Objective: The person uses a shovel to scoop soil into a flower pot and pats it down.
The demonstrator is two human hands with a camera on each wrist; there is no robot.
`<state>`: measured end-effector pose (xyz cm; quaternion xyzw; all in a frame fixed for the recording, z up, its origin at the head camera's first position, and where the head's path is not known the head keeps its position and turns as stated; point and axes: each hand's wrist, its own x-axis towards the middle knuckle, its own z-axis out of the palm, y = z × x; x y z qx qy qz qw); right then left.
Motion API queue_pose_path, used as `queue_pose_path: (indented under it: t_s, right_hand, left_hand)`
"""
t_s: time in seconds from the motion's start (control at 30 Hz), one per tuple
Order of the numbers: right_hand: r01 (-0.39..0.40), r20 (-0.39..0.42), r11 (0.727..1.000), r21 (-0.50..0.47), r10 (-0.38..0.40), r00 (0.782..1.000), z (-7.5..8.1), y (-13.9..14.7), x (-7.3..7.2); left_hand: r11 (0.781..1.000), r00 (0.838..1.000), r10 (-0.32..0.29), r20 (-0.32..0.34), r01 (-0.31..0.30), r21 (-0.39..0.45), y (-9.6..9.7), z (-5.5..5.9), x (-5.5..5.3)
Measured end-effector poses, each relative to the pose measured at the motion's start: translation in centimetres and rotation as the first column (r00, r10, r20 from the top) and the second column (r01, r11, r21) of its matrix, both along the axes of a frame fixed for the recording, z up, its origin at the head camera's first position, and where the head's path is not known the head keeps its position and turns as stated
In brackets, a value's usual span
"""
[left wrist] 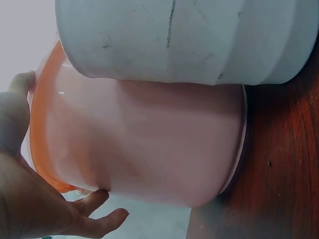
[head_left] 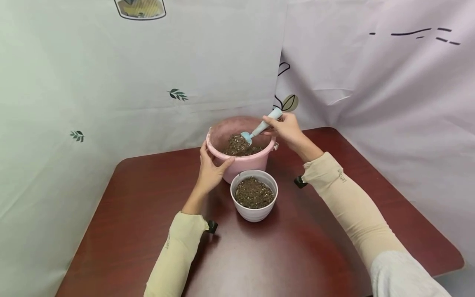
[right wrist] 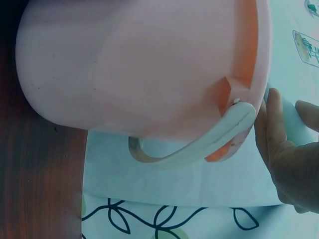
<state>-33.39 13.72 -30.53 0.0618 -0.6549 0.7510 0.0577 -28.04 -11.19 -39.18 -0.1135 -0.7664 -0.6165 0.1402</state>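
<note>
A pink bucket (head_left: 253, 163) with dark potting soil inside stands at the back of the table. My left hand (head_left: 210, 172) holds its rim at the near left, thumb at the front and fingers round the side. With my right hand (head_left: 288, 128) I grip the pale blue handle of a small trowel (head_left: 262, 127), tilted down into the bucket. The trowel's blade touches a mound of soil (head_left: 238, 144). Directly in front of the bucket stands a white pot (head_left: 254, 214), filled with soil (head_left: 254, 193) to below its rim. The right wrist view hides the trowel.
The dark red table (head_left: 148, 214) runs up to white printed cloth (head_left: 130, 82) hanging behind and at the sides. A pale carrying handle (right wrist: 199, 139) hangs down the bucket's right side. The pot stands close against the bucket's front.
</note>
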Motion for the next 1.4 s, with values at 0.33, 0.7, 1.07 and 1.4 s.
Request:
queue_pose_path:
  t_s: [0.33, 0.7, 1.07, 1.4]
  right_hand:
    - [-0.007, -0.005, 0.994, -0.113, 0.006, 1.0, 1.0, 1.5, 0.8]
    - [-0.068, 0.015, 0.975, -0.21, 0.072, 0.997, 2.7, 4.0, 5.5]
    - [-0.11, -0.009, 0.994, 0.002, 0.11, 0.994, 0.3, 5.3, 9.5]
    - [-0.092, 0.005, 0.972, 0.216, 0.093, 0.996, -3.6, 4.2, 9.8]
  left_hand:
    - [0.994, 0.998, 0.023, 0.059, -0.017, -0.107, 0.2, 0.1, 3.1]
    - [0.855, 0.927, -0.288, 0.24, 0.362, -0.373, 1.1, -1.3, 8.6]
    - [0.855, 0.938, -0.277, 0.207, 0.339, -0.392, 1.0, -1.7, 8.7]
    - [0.85, 0.936, -0.293, 0.195, 0.349, -0.395, 1.2, -1.7, 8.8]
